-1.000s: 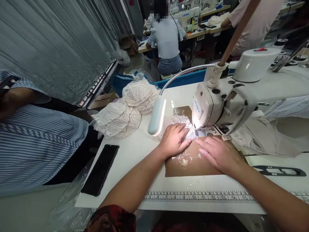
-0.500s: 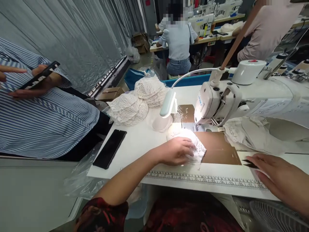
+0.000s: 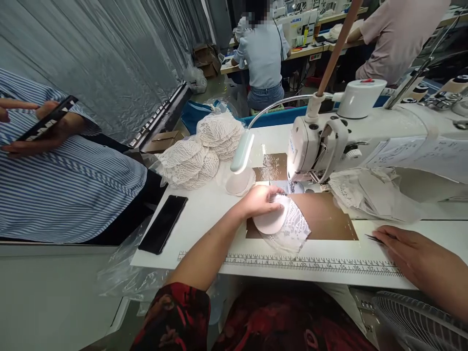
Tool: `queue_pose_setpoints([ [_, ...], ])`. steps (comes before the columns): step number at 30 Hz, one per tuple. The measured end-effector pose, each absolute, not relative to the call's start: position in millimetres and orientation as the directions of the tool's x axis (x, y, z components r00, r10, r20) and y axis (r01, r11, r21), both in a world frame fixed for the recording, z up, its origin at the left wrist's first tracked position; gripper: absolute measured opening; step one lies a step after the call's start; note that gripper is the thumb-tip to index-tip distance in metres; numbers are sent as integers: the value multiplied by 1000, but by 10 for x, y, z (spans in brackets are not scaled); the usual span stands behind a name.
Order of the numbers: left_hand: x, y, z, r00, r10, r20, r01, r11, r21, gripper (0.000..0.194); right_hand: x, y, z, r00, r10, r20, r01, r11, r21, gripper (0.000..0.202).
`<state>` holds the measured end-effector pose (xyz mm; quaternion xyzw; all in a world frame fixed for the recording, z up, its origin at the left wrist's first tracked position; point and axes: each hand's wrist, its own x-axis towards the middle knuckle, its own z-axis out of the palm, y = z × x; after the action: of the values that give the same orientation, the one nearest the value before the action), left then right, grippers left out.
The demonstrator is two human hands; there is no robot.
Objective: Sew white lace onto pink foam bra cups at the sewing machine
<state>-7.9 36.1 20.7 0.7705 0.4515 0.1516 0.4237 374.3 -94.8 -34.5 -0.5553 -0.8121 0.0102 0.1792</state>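
Left hand (image 3: pixel 260 200) grips a white cup-shaped pad (image 3: pixel 269 220) with lace piece (image 3: pixel 292 229) under it, thumb on top, fingers curled over the far edge. Both lie on the brown sheet (image 3: pixel 329 217) just in front of the sewing machine (image 3: pixel 329 141) needle area. Right hand (image 3: pixel 409 253) lies flat on the white table (image 3: pixel 204 219), fingers extended over dark snips (image 3: pixel 375 238) at the table's right side; whether it grips them, cannot tell.

Note on doing the step well: keep pad seated square on the lace, edges matched, and hold the pair flat so the layers do not slip.

Versus half a second ago: the lace was bunched under the left hand with no pad showing; now the smooth pad shows on top and the lace lies spread toward the ruler strip (image 3: pixel 310 264). Right hand stays at the snips, slightly nearer.

Unchanged: lace stacks (image 3: pixel 204 151), phone (image 3: pixel 163 224), lamp (image 3: pixel 241 152).
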Motion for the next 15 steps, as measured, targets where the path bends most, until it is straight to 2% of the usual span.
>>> queue_pose_setpoints([
  [2,-79,341,162,561,801,-208,519,-144,842,32,3756,-987,-316,-415,869,269,881,457,-118,25],
  [4,-90,319,128,568,781,-259,445,-27,895,27,3704,-1014,-257,-390,884,257,897,428,-109,27],
  [7,-95,285,119,572,766,-293,303,134,943,30,3434,-982,-109,-267,947,177,895,312,-319,35],
  [10,-81,245,160,604,728,-324,194,260,946,36,3001,-825,75,-300,948,108,769,307,-560,42],
  [13,-71,207,207,638,695,-331,153,308,939,37,2607,-571,238,-425,905,17,657,321,-682,45],
  [15,-74,192,213,652,692,-311,136,297,945,32,2434,-391,309,-441,897,-26,620,284,-731,45],
])
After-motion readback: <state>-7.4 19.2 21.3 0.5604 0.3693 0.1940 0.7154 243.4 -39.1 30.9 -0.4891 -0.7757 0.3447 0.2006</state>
